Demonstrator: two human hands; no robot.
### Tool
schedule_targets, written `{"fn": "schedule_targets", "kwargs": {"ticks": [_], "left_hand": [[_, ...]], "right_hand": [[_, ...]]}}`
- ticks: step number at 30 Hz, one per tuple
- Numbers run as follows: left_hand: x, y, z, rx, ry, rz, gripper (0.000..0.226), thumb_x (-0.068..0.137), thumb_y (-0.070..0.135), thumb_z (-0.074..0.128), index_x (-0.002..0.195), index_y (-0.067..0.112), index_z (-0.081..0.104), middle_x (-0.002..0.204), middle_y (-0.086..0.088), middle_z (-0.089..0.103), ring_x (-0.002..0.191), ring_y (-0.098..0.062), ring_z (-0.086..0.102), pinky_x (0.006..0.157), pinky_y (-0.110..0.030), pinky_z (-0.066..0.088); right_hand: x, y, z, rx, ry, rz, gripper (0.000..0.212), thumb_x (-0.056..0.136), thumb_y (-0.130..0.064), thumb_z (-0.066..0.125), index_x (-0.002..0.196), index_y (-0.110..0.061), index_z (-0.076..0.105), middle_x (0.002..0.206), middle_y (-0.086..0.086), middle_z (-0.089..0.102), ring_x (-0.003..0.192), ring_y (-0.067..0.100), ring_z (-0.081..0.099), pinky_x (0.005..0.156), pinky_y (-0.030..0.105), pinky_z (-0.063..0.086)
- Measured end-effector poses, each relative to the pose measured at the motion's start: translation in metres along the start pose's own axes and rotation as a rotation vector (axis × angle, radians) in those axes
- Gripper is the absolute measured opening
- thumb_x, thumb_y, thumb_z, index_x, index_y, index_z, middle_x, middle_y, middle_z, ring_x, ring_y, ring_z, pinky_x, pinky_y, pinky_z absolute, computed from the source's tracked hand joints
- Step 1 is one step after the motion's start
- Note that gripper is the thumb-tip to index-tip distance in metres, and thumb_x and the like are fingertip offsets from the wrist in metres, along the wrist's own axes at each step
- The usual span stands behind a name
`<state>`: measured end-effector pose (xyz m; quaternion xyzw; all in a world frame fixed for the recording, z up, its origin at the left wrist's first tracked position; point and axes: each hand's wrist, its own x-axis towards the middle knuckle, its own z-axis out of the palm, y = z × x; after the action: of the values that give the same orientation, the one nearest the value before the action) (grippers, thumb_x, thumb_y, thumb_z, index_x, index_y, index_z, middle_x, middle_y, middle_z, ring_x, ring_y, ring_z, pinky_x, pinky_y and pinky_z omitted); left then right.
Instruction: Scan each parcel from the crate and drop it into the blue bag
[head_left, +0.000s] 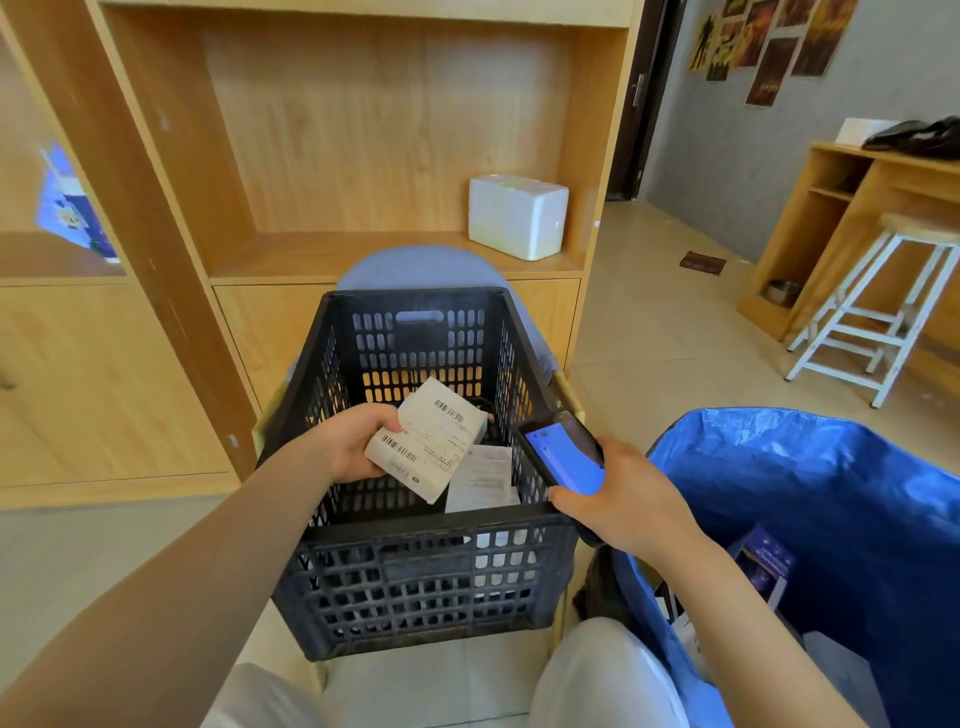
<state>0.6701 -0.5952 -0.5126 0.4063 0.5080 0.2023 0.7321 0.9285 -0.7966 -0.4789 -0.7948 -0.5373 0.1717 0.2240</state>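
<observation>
A black slatted crate (415, 525) stands in front of me on a chair. Over its opening my left hand (353, 447) grips a small white parcel (428, 441), its barcode label facing up. My right hand (618, 493) holds a black phone-like scanner (563, 454) with a lit blue screen, tilted toward the parcel at the crate's right rim. Another white-labelled parcel (480, 480) lies inside the crate below. The blue bag (810, 483) gapes open at the right, with a dark blue box (763, 564) and pale parcels inside.
A wooden shelf unit (363, 130) stands behind the crate, with a white foam box (514, 215) on its shelf. A white stool (883, 312) and a wooden desk (857, 218) stand at the right on a tiled floor. My knees (597, 670) are at the bottom.
</observation>
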Motion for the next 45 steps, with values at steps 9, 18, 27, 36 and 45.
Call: {"fn": "schedule_targets", "kwargs": {"ticks": [9, 18, 27, 36, 45], "left_hand": [[-0.007, 0.002, 0.011, 0.012, 0.198, 0.212, 0.023, 0.099, 0.03, 0.054, 0.116, 0.018, 0.064, 0.109, -0.008, 0.074, 0.102, -0.027, 0.069, 0.093, -0.046, 0.053], [-0.01, -0.005, 0.011, 0.189, 0.217, 0.437, 0.029, 0.1, 0.016, 0.048, 0.127, 0.016, 0.059, 0.119, -0.001, 0.069, 0.11, -0.021, 0.064, 0.092, -0.043, 0.055], [-0.013, -0.006, 0.017, 0.253, 0.231, 0.484, 0.025, 0.097, 0.007, 0.049, 0.106, 0.026, 0.062, 0.104, 0.008, 0.068, 0.098, -0.012, 0.064, 0.087, -0.039, 0.052], [-0.005, -0.009, 0.012, 0.288, 0.259, 0.454, 0.036, 0.095, 0.011, 0.053, 0.13, 0.017, 0.056, 0.117, 0.003, 0.067, 0.099, -0.012, 0.064, 0.076, -0.033, 0.052], [-0.012, -0.01, 0.014, 0.549, 0.316, 0.603, 0.032, 0.096, 0.021, 0.055, 0.128, 0.022, 0.052, 0.121, 0.008, 0.061, 0.108, -0.012, 0.062, 0.075, -0.024, 0.051]], "right_hand": [[-0.002, 0.002, 0.001, 0.04, -0.007, 0.009, 0.054, 0.068, -0.061, 0.071, 0.106, -0.028, 0.053, 0.098, -0.009, 0.06, 0.087, 0.011, 0.059, 0.075, 0.035, 0.054], [-0.008, -0.008, -0.004, 0.127, -0.035, -0.044, 0.046, 0.074, -0.053, 0.075, 0.109, -0.031, 0.056, 0.093, -0.017, 0.061, 0.086, 0.004, 0.059, 0.071, 0.027, 0.05], [-0.009, -0.018, -0.003, 0.118, -0.118, -0.055, 0.049, 0.074, -0.058, 0.072, 0.109, -0.028, 0.058, 0.093, -0.013, 0.063, 0.084, 0.005, 0.061, 0.065, 0.024, 0.046], [-0.011, -0.019, -0.003, 0.088, -0.167, -0.063, 0.049, 0.074, -0.06, 0.072, 0.109, -0.029, 0.056, 0.094, -0.011, 0.064, 0.085, 0.008, 0.063, 0.075, 0.028, 0.056], [-0.024, -0.01, -0.01, 0.194, -0.102, -0.042, 0.044, 0.078, -0.052, 0.074, 0.112, -0.029, 0.057, 0.097, -0.013, 0.064, 0.086, 0.006, 0.062, 0.069, 0.024, 0.05]]}}
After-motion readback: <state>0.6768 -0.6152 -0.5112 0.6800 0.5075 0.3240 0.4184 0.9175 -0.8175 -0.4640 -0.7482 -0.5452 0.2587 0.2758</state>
